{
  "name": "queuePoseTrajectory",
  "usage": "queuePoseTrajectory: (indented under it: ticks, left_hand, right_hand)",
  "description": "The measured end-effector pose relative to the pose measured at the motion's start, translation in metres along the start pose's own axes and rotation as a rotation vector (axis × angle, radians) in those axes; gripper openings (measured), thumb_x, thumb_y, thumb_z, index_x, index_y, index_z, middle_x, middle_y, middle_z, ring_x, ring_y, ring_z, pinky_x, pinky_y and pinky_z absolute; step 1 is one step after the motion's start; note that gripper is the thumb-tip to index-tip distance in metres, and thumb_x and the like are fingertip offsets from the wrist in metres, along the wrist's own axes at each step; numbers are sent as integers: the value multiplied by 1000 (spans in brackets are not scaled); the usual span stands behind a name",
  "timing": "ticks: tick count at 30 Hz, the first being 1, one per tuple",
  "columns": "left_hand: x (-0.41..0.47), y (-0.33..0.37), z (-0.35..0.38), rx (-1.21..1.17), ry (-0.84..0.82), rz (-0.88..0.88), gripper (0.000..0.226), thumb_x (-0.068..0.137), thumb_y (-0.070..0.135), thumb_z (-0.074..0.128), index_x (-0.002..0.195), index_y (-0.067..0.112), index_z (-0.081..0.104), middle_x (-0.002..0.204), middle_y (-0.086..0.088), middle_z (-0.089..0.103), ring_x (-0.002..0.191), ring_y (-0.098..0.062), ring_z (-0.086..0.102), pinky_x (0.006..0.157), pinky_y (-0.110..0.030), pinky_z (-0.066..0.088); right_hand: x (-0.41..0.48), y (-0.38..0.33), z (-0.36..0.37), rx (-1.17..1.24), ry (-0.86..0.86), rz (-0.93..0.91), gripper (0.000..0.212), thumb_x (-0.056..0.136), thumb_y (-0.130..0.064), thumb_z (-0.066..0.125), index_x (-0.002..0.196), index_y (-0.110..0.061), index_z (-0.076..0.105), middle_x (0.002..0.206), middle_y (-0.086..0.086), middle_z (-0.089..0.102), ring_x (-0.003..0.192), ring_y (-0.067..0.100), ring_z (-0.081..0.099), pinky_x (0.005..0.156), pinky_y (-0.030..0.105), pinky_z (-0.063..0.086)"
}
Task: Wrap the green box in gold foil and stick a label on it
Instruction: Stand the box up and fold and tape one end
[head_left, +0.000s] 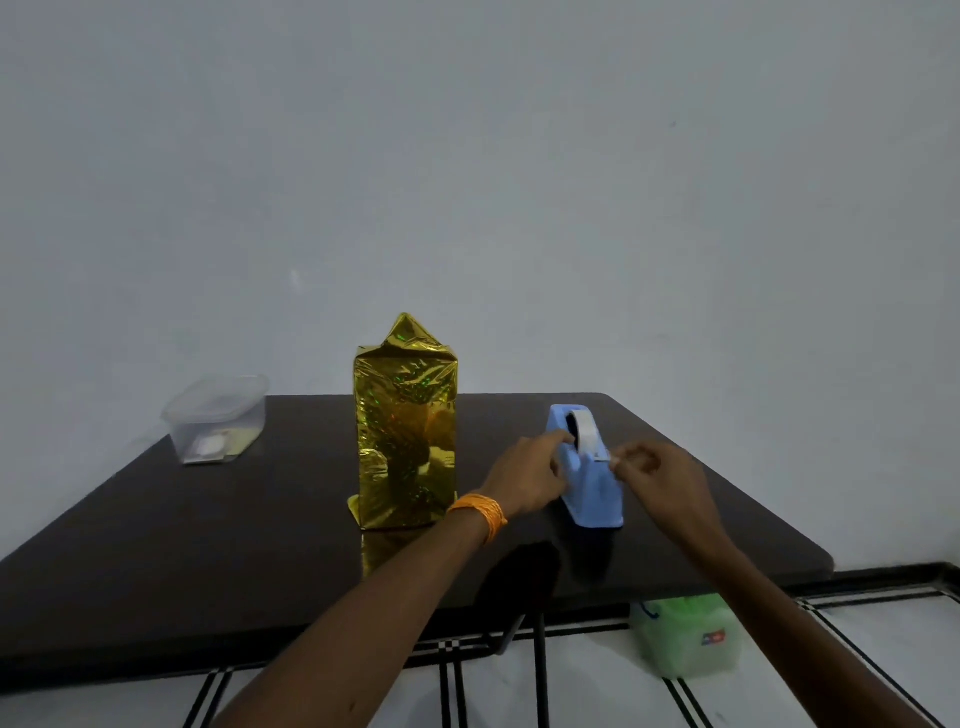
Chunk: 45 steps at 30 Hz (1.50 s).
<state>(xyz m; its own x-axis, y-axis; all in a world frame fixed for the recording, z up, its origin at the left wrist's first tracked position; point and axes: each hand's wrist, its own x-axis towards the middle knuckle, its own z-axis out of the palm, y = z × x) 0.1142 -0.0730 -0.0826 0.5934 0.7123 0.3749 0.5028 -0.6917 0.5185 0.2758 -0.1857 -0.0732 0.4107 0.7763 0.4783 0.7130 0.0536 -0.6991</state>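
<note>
The box (406, 436) stands upright in the middle of the dark table (208, 545), fully covered in shiny gold foil, with a loose foil flap sticking up at its top. To its right sits a light blue tape dispenser (589, 486) holding a white roll. My left hand (530, 475), with an orange band at the wrist, rests on the dispenser's left side and holds it. My right hand (657, 475) pinches the free end of the tape (602, 457) at the dispenser's cutter.
A clear lidded plastic container (218, 418) with small items inside stands at the table's back left. A green bag (685, 636) lies on the tiled floor under the table's right front edge. A plain wall rises behind the table.
</note>
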Motion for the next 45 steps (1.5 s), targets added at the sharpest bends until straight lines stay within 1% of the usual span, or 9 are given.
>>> queuePoseTrajectory:
  ticks: [5, 8, 16, 23, 27, 34, 38, 41, 45]
  left_hand:
    - [-3, 25, -78, -26, 280, 161, 34, 86, 13, 58, 117, 24, 63, 84, 3, 72, 75, -14, 68, 72, -39, 58]
    - [-12, 42, -129, -55, 397, 266, 32, 86, 11, 62, 115, 24, 65, 82, 6, 70, 69, -7, 68, 73, -34, 58]
    - [-38, 15, -232, -206, 784, 195, 16, 90, 9, 61, 101, 16, 70, 81, 1, 71, 79, -11, 69, 74, -37, 60]
    - [-50, -54, -231, -335, 491, -43, 27, 100, 31, 51, 99, 16, 74, 96, 2, 75, 99, -11, 69, 99, -47, 51]
    - [-55, -68, -221, -392, 355, 0, 39, 92, 49, 58, 98, 13, 73, 98, -8, 72, 100, -23, 67, 96, -44, 50]
    - [-47, -74, -216, -363, 473, -8, 16, 92, 29, 69, 82, 17, 74, 80, 2, 71, 77, -10, 66, 68, -21, 47]
    - [-44, -76, -211, -370, 520, -38, 19, 92, 31, 69, 83, 15, 74, 81, 0, 72, 81, -15, 68, 69, -24, 49]
    - [-42, -75, -209, -391, 541, -60, 13, 92, 24, 70, 101, 16, 72, 87, -1, 74, 88, -13, 71, 71, -22, 55]
    - [-43, -80, -211, -397, 592, -68, 42, 87, 16, 75, 124, 26, 58, 104, 1, 68, 89, -11, 70, 74, -21, 57]
  right_hand:
    - [19, -55, 13, 247, -18, -159, 23, 92, -19, 68, 113, -28, 65, 107, -8, 69, 98, 7, 66, 77, 20, 50]
    - [28, -91, 29, 381, -86, -188, 48, 88, -23, 74, 128, -40, 55, 121, -4, 59, 104, 12, 65, 83, 29, 54]
    - [57, -164, 70, 595, -324, -374, 75, 78, -15, 84, 140, -33, 45, 108, 0, 74, 109, 10, 66, 97, 38, 53]
    - [72, -193, 97, 682, -326, -382, 68, 80, -9, 82, 138, -21, 49, 92, 9, 76, 89, 18, 73, 80, 27, 59]
    - [78, -194, 106, 728, -261, -353, 58, 83, -8, 79, 133, -16, 52, 85, 7, 76, 82, 18, 74, 75, 25, 58]
    - [92, -199, 115, 702, -231, -323, 52, 85, -14, 78, 131, -18, 53, 84, 7, 77, 85, 14, 74, 84, 24, 54]
    - [97, -198, 117, 729, -277, -264, 55, 85, -14, 79, 133, -17, 52, 87, 9, 77, 86, 14, 74, 70, 12, 52]
    - [101, -195, 121, 719, -292, -240, 55, 83, -15, 80, 132, -19, 53, 90, 9, 77, 88, 16, 74, 81, 26, 57]
    - [106, -193, 126, 636, -312, -233, 57, 82, -22, 81, 132, -23, 52, 98, 7, 76, 93, 17, 73, 85, 33, 58]
